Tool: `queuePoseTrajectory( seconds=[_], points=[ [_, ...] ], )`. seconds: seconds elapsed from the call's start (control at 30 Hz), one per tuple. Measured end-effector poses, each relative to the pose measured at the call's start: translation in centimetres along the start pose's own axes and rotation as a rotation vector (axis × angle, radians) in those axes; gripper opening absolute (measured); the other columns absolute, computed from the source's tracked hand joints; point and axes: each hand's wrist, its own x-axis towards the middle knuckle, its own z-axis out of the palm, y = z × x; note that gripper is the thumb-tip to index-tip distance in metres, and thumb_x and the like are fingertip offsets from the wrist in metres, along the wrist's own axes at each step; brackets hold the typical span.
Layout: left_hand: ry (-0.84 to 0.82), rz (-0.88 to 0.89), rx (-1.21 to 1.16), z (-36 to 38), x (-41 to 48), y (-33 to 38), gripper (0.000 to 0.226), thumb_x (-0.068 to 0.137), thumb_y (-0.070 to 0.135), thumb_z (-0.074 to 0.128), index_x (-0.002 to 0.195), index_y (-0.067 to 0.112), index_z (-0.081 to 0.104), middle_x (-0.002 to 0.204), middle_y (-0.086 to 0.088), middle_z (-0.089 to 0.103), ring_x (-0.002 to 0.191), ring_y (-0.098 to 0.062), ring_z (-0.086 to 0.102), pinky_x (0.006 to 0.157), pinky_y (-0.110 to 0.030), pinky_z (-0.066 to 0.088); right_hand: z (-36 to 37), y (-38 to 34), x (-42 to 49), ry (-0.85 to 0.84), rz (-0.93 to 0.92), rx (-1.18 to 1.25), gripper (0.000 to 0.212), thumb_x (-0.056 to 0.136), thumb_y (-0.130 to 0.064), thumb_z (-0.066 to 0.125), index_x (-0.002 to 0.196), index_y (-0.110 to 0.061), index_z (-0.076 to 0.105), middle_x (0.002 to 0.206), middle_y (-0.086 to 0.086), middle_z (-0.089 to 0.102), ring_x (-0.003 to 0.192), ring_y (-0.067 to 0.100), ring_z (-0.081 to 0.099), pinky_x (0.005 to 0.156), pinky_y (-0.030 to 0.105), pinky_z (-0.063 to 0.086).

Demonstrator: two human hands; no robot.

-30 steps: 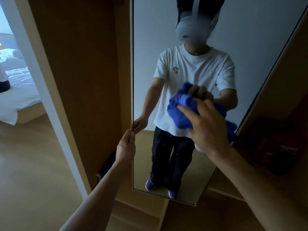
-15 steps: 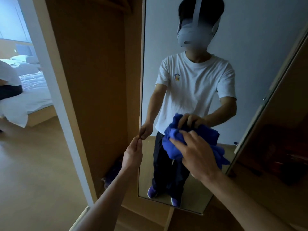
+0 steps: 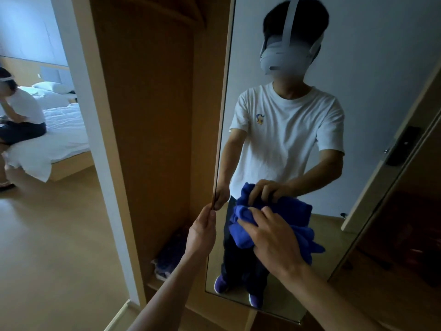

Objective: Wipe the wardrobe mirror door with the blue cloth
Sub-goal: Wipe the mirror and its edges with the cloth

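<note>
Bedroom wardrobe, mirror door (image 3: 372, 96) open, left hand (image 3: 201, 231) pinching its left edge, right hand (image 3: 274, 242) gripping blue cloth (image 3: 241, 235) against its lower glass

One mirror door (image 3: 381, 56); one blue cloth (image 3: 243, 235); one left hand (image 3: 201, 231), one right hand (image 3: 274, 242); one bed (image 3: 64, 139); one seated person (image 3: 23, 111).

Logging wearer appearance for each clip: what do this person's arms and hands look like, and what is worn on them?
Both forearms are bare as far as the frame edge. The left hand and right hand wear no gloves, and no watch, ring or band shows. The mirror door reflects short white T-shirt sleeves ending above the elbows.
</note>
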Motion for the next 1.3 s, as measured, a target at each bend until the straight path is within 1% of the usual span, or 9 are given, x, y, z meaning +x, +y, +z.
queuePoseTrajectory(
  seconds=[0.23, 0.33, 0.47, 0.67, 0.8, 0.9, 0.97, 1.1, 1.3],
  points=[
    [-0.026, -0.036, -0.039, 0.0, 0.1, -0.4, 0.038, 0.109, 0.04, 0.039, 0.142, 0.027, 0.055, 0.121, -0.006, 0.069, 0.106, -0.026, 0.066, 0.083, -0.04, 0.053, -3.2, -0.1, 5.0, 0.192, 0.062, -0.019, 0.055, 0.073, -0.008, 0.06, 0.127, -0.016, 0.062, 0.123, 0.006, 0.058, 0.091, 0.023, 0.049, 0.071, 0.034, 0.05],
    [-0.001, -0.039, -0.051, -0.1, 0.0, -0.4, 0.038, 0.109, 0.036, 0.042, 0.143, 0.026, 0.055, 0.124, 0.004, 0.067, 0.11, -0.017, 0.063, 0.088, -0.032, 0.049, -1.2, -1.2, 3.5, 0.127, -0.011, -0.058, 0.048, 0.077, -0.004, 0.06, 0.124, -0.013, 0.063, 0.122, 0.009, 0.06, 0.092, 0.025, 0.05, 0.072, 0.036, 0.05],
    [-0.016, -0.057, -0.106, -0.3, -0.1, -0.1, 0.036, 0.109, 0.031, 0.044, 0.142, 0.022, 0.056, 0.13, -0.003, 0.068, 0.119, -0.021, 0.063, 0.104, -0.042, 0.05, 0.5, -2.1, 2.0, 0.042, -0.046, -0.055, 0.046, 0.076, -0.004, 0.07, 0.121, -0.014, 0.067, 0.119, 0.009, 0.064, 0.092, 0.025, 0.055, 0.073, 0.036, 0.054],
    [-0.051, -0.015, -0.078, -0.6, -0.5, -0.4, 0.033, 0.11, 0.033, 0.042, 0.135, 0.024, 0.06, 0.105, 0.006, 0.068, 0.095, -0.018, 0.065, 0.08, -0.035, 0.051, -3.2, -1.1, 5.4, 0.2, 0.068, -0.011, 0.058, 0.072, -0.011, 0.063, 0.129, -0.018, 0.061, 0.125, 0.005, 0.058, 0.092, 0.023, 0.05, 0.073, 0.034, 0.051],
    [-0.073, -0.036, -0.118, -0.9, -0.7, -0.4, 0.031, 0.11, 0.032, 0.043, 0.135, 0.025, 0.06, 0.109, 0.011, 0.069, 0.097, -0.01, 0.064, 0.085, -0.033, 0.053, -2.8, -1.9, 6.0, 0.226, 0.042, -0.057, 0.053, 0.075, -0.008, 0.059, 0.127, -0.015, 0.06, 0.124, 0.007, 0.056, 0.091, 0.024, 0.048, 0.072, 0.036, 0.05],
    [-0.135, -0.043, -0.222, -1.4, -0.8, -0.3, 0.027, 0.108, 0.019, 0.049, 0.131, 0.019, 0.063, 0.116, -0.005, 0.074, 0.109, -0.027, 0.069, 0.098, -0.05, 0.054, 0.4, -3.9, 3.4, 0.131, -0.009, -0.042, 0.047, 0.079, -0.006, 0.065, 0.126, -0.014, 0.061, 0.122, 0.008, 0.059, 0.093, 0.024, 0.051, 0.074, 0.035, 0.051],
    [-0.168, -0.084, -0.338, -1.6, -0.8, -0.2, 0.031, 0.105, 0.009, 0.052, 0.134, 0.012, 0.06, 0.122, -0.014, 0.071, 0.114, -0.032, 0.067, 0.102, -0.049, 0.053, 2.0, -4.7, 2.2, 0.089, -0.006, -0.023, 0.045, 0.08, -0.01, 0.071, 0.124, -0.016, 0.064, 0.12, 0.006, 0.062, 0.093, 0.022, 0.054, 0.075, 0.033, 0.053],
    [-0.222, -0.079, -0.279, -2.2, -0.7, -0.1, 0.023, 0.108, 0.015, 0.047, 0.122, 0.022, 0.064, 0.11, -0.007, 0.073, 0.092, -0.015, 0.07, 0.074, -0.022, 0.056, 2.5, -4.3, 1.1, 0.148, 0.123, 0.063, 0.065, 0.067, -0.013, 0.082, 0.129, -0.022, 0.064, 0.123, 0.006, 0.06, 0.096, 0.022, 0.06, 0.075, 0.032, 0.057],
    [-0.157, 0.021, -0.044, -1.4, -0.6, -1.2, 0.027, 0.109, 0.04, 0.039, 0.13, 0.036, 0.056, 0.099, 0.01, 0.066, 0.083, -0.005, 0.062, 0.061, -0.017, 0.047, 0.1, 1.6, -4.0, 0.517, 0.599, 0.2, 0.051, 0.084, -0.015, 0.066, 0.132, -0.028, 0.054, 0.121, 0.013, 0.054, 0.1, 0.027, 0.058, 0.077, 0.036, 0.054]
  ],
)
